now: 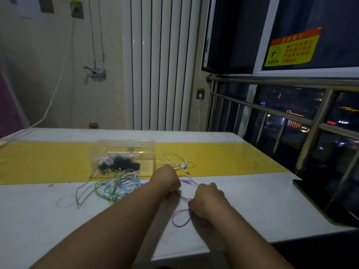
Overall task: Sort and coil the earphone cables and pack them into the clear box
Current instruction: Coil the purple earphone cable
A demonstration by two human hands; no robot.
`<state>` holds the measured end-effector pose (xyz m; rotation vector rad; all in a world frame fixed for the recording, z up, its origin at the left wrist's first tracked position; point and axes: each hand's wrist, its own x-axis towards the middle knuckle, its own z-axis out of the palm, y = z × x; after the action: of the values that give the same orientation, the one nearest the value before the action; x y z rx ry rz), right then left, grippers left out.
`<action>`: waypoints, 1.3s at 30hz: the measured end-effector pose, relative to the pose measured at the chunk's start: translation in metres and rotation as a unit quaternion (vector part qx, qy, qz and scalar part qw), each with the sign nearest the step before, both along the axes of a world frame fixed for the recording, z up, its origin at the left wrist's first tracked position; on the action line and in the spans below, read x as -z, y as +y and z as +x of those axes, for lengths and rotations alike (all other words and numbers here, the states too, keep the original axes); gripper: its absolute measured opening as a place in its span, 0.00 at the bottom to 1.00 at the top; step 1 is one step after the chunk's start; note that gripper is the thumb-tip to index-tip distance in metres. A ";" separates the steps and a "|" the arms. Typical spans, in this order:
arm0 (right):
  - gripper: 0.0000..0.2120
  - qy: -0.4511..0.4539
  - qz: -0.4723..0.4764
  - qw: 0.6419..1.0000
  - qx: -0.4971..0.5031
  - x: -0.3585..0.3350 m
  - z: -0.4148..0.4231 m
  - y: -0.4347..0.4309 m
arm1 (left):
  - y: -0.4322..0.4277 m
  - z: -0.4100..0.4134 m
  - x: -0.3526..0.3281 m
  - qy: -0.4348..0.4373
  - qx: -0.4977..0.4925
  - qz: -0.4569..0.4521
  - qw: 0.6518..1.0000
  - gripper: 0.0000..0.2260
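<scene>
So there's a white surface (242, 200) with a yellow strip, and the clear box (124, 146) sits on the strip with black and white coils already inside. The green and blue tangle (114, 186) lies right in front of it. Left grip (168, 178) and right grip (206, 199) are both clenched on the purple cable (181, 220), which loops onto the surface between them. A white cable (174, 159) lies just right of the box.

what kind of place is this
Probably an enclosed balcony or room in a high-rise flat, at night: wall radiator, steel guard rail across the window, city lights below.
</scene>
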<state>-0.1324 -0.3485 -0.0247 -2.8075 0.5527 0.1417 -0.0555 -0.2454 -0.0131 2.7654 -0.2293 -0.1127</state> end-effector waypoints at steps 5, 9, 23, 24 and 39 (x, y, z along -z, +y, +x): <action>0.15 -0.083 -0.013 0.996 -0.036 0.001 0.000 0.005 | -0.006 -0.001 -0.002 0.003 0.016 -0.036 0.999 0.10; 0.14 -0.142 0.000 0.990 -0.012 0.012 0.002 0.003 | -0.012 -0.003 -0.005 0.011 0.032 -0.226 0.973 0.04; 0.13 -0.258 0.156 0.952 0.039 -0.008 0.043 0.002 | 0.024 0.000 -0.036 -0.051 0.145 -0.465 0.872 0.12; 0.12 -0.281 0.166 0.944 0.039 -0.013 0.047 0.003 | 0.030 0.002 -0.039 -0.056 0.140 -0.476 0.866 0.12; 0.13 -0.377 0.254 0.878 -0.152 -0.068 0.080 0.151 | 0.188 0.008 -0.078 -0.160 0.045 -0.594 0.787 0.10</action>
<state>-0.0528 -0.1975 0.0433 -2.1550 -0.1112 -0.6308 -0.0471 -0.0570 0.0651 1.4773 -0.3575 0.3666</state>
